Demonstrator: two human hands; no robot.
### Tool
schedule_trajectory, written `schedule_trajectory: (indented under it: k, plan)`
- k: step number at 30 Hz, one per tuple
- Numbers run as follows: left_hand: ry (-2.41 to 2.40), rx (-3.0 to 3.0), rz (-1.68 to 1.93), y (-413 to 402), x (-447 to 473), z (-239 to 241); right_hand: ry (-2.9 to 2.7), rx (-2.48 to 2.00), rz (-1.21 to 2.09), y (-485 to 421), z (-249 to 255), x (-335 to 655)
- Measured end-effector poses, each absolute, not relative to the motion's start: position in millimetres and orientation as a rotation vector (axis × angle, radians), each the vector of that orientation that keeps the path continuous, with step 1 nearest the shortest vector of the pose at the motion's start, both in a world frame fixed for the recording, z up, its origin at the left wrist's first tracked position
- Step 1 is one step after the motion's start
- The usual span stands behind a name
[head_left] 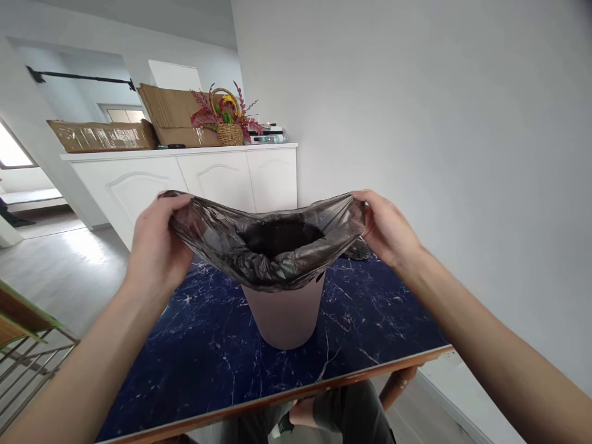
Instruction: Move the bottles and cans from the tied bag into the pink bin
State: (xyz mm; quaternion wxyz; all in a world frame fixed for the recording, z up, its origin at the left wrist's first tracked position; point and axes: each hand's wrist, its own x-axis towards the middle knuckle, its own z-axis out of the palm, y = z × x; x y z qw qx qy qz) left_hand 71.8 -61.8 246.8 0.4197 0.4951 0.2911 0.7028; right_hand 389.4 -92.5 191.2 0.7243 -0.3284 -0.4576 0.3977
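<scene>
A black, see-through garbage bag is stretched wide over the mouth of a pinkish-grey trash can, which stands upright on the blue table. My left hand pinches the bag's edge on the left, thumb on top and fingers behind the film. On the right, my right hand grips the opposite edge in the same way. Both sides of the bag are pulled out beyond the can's rim, and its front edge hangs over the rim. The bag's dark inside shows in the middle; the can's rim is hidden.
The can rests on a blue marble-patterned table with a wooden edge. Behind stands a white cabinet bearing cardboard boxes and a flower basket. A dark plastic bundle lies behind the can. A metal rack is at lower left.
</scene>
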Motion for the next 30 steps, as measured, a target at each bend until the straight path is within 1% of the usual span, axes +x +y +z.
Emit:
schedule_trajectory:
  k: [3,7,11,17,20,22,24,25,26,28,30]
  plan:
    - [0.662,1.363,1.882,-57,66,257,-0.937,-0.709,0.719,-92,190,401]
    - [0.663,1.297,2.062,-57,53,247,-0.853,-0.663,0.569,-102,174,415]
    - [0.609,1.273,2.102,-78,45,221,-0.766,-0.61,0.607,-127,140,417]
    - [0.866,1.083,2.152,-123,41,186,-0.577,-0.651,0.736,-159,75,414]
    - [0.905,1.002,2.026,-130,40,152,-0.55,-0.701,0.836,-162,41,406]
    - [0.929,1.079,1.895,-128,42,113,-0.625,-0.788,0.884,-163,20,392]
    - [1.042,1.337,1.744,-123,44,68,-0.822,-0.938,0.914,-165,3,374]
    - [1.127,1.521,1.596,-119,45,47,-0.898,-0.985,0.917,-165,-3,366]
    - [1.202,1.707,1.356,-116,46,30,-0.978,-1.026,0.903,-166,-7,359]
    - [1.254,1.871,1.141,-108,47,14,-1.128,-1.066,0.84,-163,-5,354]
    - [1.248,1.926,1.118,-99,49,22,-1.285,-1.073,0.804,-156,6,358]
